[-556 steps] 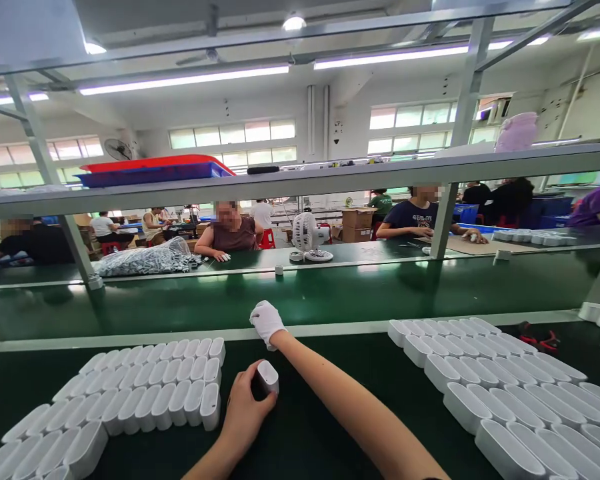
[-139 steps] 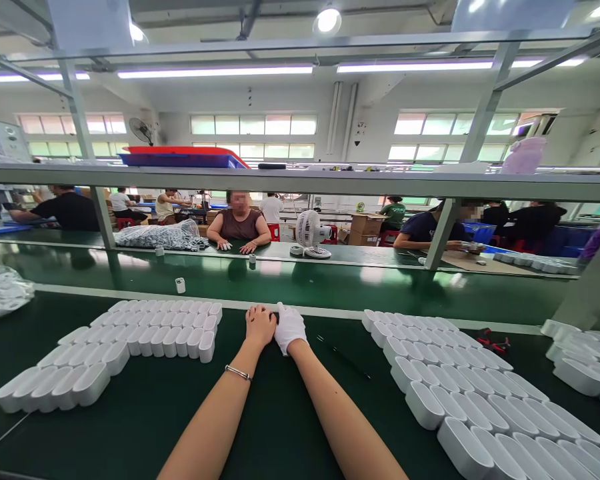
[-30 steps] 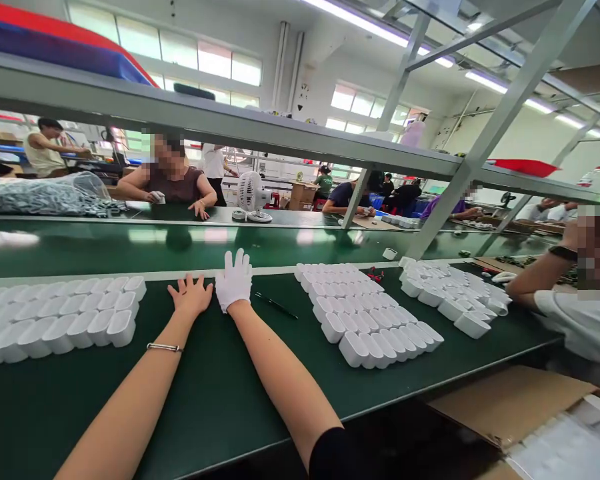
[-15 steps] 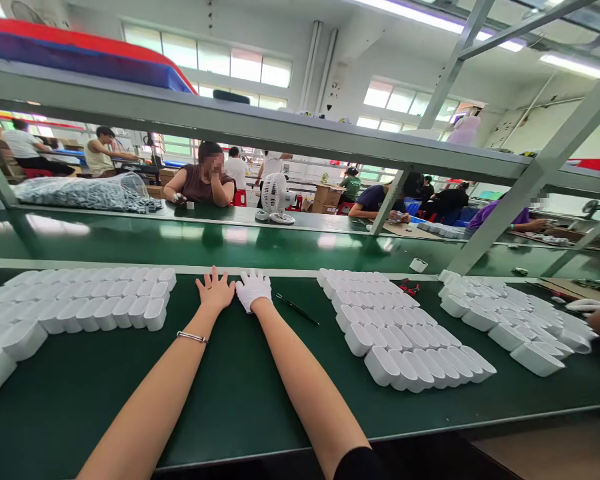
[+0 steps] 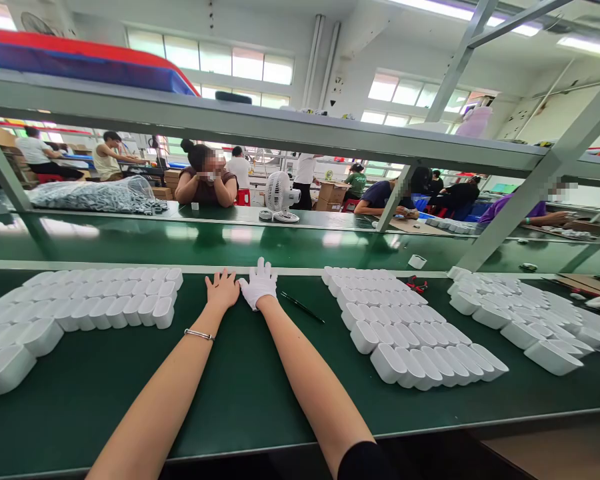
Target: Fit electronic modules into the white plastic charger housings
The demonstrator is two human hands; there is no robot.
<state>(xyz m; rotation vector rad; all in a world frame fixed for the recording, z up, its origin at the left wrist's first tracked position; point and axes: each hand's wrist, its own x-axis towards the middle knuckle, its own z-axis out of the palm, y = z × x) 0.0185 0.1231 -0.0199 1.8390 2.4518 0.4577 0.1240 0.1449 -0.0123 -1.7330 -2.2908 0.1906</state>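
Note:
My left hand [image 5: 223, 291], bare with a bracelet at the wrist, lies on the green work surface [image 5: 260, 373] with fingers spread. Beside it my right hand [image 5: 259, 285], in a white glove, is also spread, fingertips toward the pale strip at the far edge. Neither hand holds anything. Just right of the glove lies a dark thin pen-like tool [image 5: 303, 308]. Rows of white oval cups [image 5: 145, 310] stand left of my hands. A second block of the same white cups [image 5: 415, 327] stands to the right.
Farther right is another cluster of white cups [image 5: 520, 313], near red-handled pliers [image 5: 417, 285]. One cup [image 5: 417, 261] sits on the green strip beyond. A metal shelf frame [image 5: 280, 137] crosses above. Opposite, a person [image 5: 207, 177] sits near a white fan [image 5: 280, 193].
The view has shifted slightly, so most things sit a little farther right. My right hand's fingers now point higher. The person opposite has both hands raised to the face.

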